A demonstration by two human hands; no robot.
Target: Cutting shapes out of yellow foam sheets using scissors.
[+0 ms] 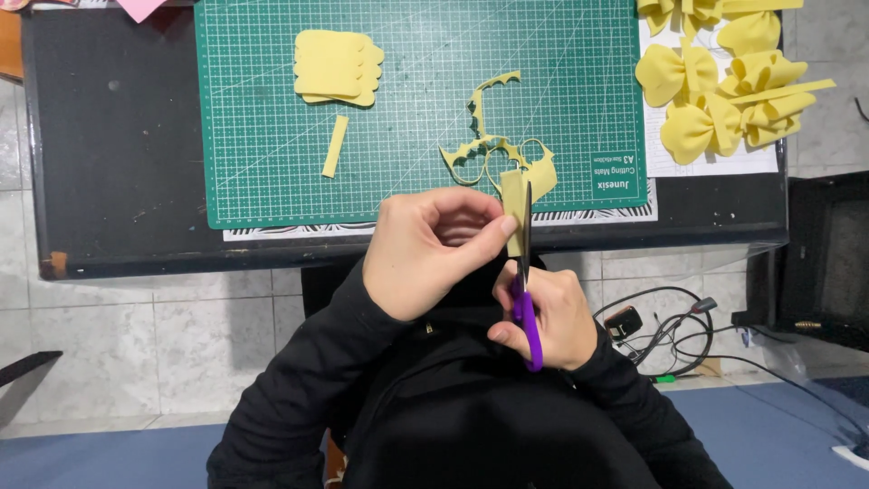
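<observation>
Yellow foam strip (513,210), pinched in my left hand (425,254), could cut crooked if it flexes against the purple-handled scissors (525,299) gripped by my right hand (548,321).

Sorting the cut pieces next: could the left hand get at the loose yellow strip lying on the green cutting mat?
Probably yes, once freed. The left hand now pinches a yellow foam piece against the scissors. The strip lies alone on the cutting mat, nothing between.
</observation>
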